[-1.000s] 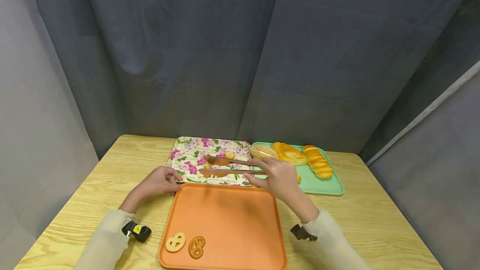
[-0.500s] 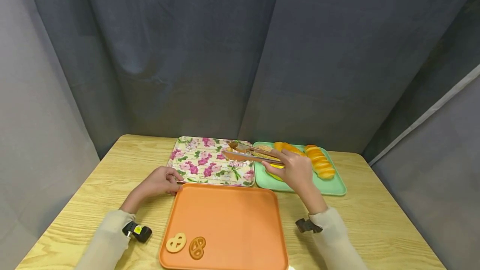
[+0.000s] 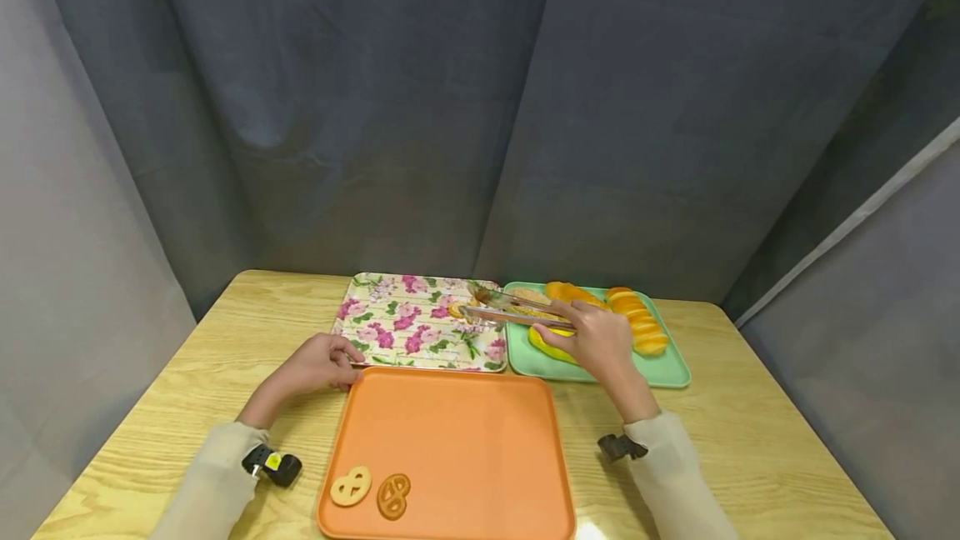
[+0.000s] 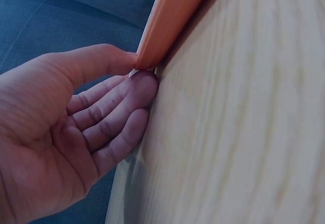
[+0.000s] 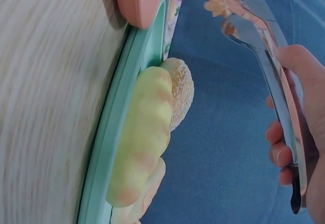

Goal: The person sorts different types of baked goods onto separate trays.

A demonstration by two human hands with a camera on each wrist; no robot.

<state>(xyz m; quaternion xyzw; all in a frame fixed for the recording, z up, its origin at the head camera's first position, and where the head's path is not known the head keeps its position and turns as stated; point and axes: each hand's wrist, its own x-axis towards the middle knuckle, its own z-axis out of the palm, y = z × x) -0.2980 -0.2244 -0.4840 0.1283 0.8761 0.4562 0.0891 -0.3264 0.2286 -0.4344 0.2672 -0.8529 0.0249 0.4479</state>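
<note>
My right hand (image 3: 596, 338) grips metal tongs (image 3: 513, 312), which reach left over the far right corner of the floral tray (image 3: 390, 327). In the right wrist view a small flower-shaped biscuit (image 5: 219, 3) sits at the tongs' (image 5: 269, 66) tips. My left hand (image 3: 318, 363) holds the far left corner of the orange tray (image 3: 450, 440); the left wrist view shows the thumb (image 4: 96, 64) on the rim (image 4: 167, 16) and the fingers curled beside it. Two pretzel biscuits (image 3: 351, 485) (image 3: 393, 495) lie at the orange tray's near left.
A green tray (image 3: 667, 369) at the right holds a yellow roll (image 3: 551, 347), a sesame bun (image 3: 528, 297), an orange loaf (image 3: 570, 293) and a ridged loaf (image 3: 637, 322). All three trays sit on a wooden table (image 3: 750, 440) enclosed by grey curtains.
My right hand has carried the tongs from the floral tray's near edge to its far right corner, beside the green tray. The left hand has stayed on the orange tray's corner.
</note>
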